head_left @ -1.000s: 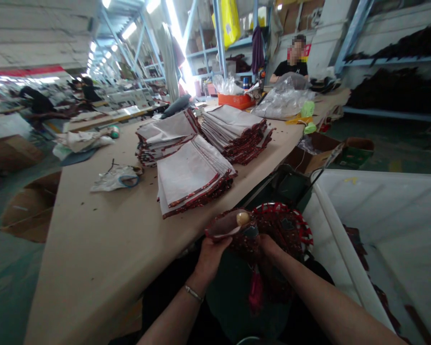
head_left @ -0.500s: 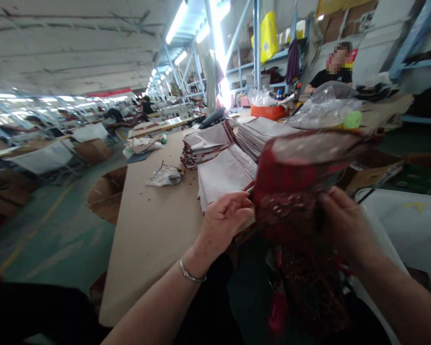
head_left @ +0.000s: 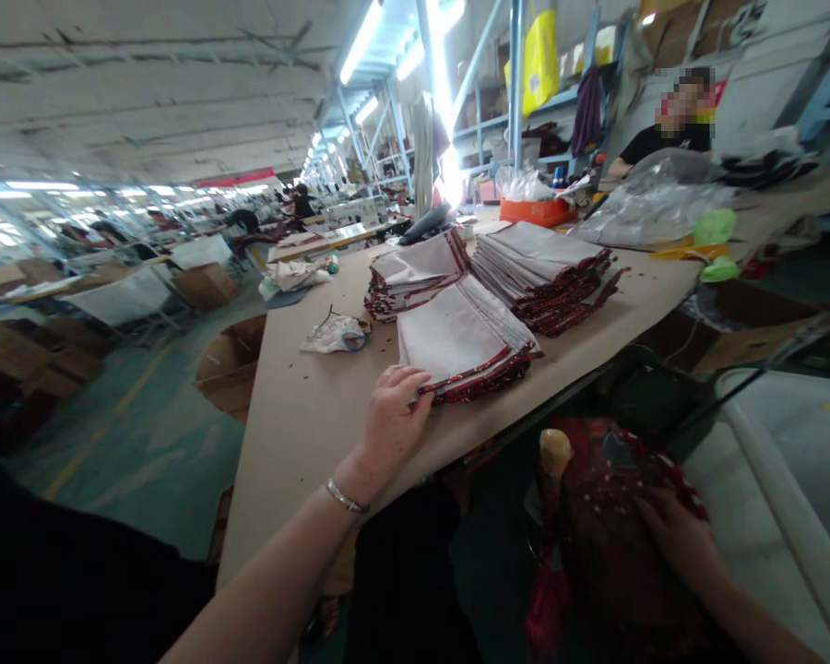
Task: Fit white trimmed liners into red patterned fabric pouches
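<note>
My left hand (head_left: 396, 413) is at the near left corner of a stack of pale-backed fabric pieces (head_left: 456, 327) with dark red patterned edges. Its fingers and thumb close on that corner; how many layers they hold I cannot tell. Down at the lower right, my right hand (head_left: 678, 533) lies with its fingers laid over a dark red patterned fabric piece (head_left: 612, 489), below table height. Beside that fabric are a tan rounded knob (head_left: 555, 452) and a pink tassel-like bundle (head_left: 548, 599).
Two more fabric stacks, a left one (head_left: 419, 267) and a right one (head_left: 532, 263), stand behind on the table (head_left: 318, 410). A crumpled white cloth (head_left: 336, 334) lies left. A white bin (head_left: 767, 498) and a cardboard box (head_left: 231, 364) flank the table. A person (head_left: 670, 134) sits across.
My right hand has gone down with the red fabric piece, onto the fabric below the table. My left hand has shifted from beside that piece to the stack's corner. The view has turned slightly left.
</note>
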Available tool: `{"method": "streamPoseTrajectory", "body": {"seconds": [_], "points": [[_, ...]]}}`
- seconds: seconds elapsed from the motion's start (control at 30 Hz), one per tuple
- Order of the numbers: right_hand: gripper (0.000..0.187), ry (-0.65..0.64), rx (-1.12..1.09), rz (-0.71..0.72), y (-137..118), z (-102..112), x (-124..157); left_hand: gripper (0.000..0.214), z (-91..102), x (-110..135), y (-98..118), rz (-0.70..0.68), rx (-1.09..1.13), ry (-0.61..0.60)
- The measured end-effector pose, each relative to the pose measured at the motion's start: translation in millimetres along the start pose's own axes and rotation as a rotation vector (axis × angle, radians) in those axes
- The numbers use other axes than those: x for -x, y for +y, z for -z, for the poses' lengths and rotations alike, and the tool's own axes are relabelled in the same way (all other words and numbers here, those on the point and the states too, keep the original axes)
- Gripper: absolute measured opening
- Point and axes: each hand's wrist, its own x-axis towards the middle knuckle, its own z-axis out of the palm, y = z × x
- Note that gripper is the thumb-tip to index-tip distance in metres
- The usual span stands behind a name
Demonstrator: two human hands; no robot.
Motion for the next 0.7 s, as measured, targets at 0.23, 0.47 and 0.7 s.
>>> {"method": "streamPoseTrajectory", "body": {"seconds": [0.23,0.47,0.7], "points": [[0.044,-0.098,-0.103,0.025,18.0,-2.3,-2.3,0.018,-6.3,-9.8,-8.3,-0.032,-0.138,-0.137],[0.02,0.189,-0.34,0.66,-165.9,63.9,-9.3,0.02,-1.6,-25.4,7.9,0.018,-0.386,-0.313],[0.032,0.092,0.173,1.202,-354.4,62.2,-11.8,0.021,12.6,-48.6,15.0,0.03,-0.229,-0.052]]}}
